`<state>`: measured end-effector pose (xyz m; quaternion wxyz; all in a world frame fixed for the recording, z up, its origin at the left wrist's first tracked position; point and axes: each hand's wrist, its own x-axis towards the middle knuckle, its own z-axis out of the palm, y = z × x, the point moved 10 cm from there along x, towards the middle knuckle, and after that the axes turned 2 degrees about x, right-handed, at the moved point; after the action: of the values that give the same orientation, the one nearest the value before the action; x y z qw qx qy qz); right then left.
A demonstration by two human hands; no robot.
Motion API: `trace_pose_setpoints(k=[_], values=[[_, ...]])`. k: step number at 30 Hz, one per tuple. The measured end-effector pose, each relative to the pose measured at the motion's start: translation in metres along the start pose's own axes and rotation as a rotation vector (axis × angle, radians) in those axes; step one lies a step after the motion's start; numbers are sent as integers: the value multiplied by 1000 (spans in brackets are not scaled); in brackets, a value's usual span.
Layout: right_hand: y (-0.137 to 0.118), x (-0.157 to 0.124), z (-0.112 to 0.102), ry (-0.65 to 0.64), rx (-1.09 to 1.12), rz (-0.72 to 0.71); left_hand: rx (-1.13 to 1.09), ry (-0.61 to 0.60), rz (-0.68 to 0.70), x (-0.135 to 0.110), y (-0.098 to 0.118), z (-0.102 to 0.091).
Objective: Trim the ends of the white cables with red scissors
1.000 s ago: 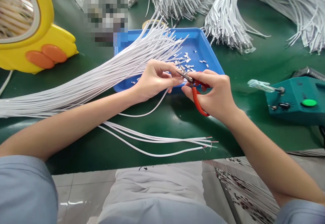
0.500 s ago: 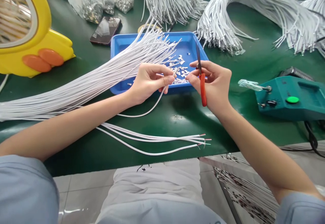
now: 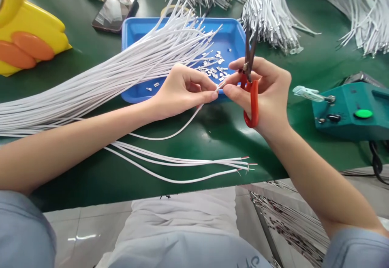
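My left hand pinches the end of a single white wire that curves down onto the green table. My right hand is closed round red-handled scissors, blades pointing up and away; its fingertips meet the wire's tip beside my left fingers. Both hands hover at the near edge of a blue tray holding several small white cut pieces. A long bundle of white wires lies across the tray's left side. A few cut wires with bared ends lie nearer me.
A teal device with a green button sits right. Large heaps of white wires fill the back. A yellow duck-shaped object stands far left, a phone behind the tray. The table edge runs near my lap.
The scissors swung from cutting at the wire's tip to pointing upward in my right hand. The right fingers came to the wire end. The view shifted slightly downward.
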<state>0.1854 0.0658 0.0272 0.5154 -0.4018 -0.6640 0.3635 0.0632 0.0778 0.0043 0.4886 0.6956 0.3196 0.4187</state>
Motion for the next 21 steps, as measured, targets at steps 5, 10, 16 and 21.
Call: trace_pose_setpoints(k=[5, 10, 16, 21], values=[[-2, 0, 1, -5, 46, -18, 6, -5, 30, 0, 2, 1], [-2, -1, 1, 5, 44, -19, 17, 2, 32, 1, 1, 1], [1, 0, 2, -11, 86, -26, -30, -41, 13, 1, -2, 3], [1, 2, 4, -49, 122, -46, -125, -156, -51, 1, -8, 9]])
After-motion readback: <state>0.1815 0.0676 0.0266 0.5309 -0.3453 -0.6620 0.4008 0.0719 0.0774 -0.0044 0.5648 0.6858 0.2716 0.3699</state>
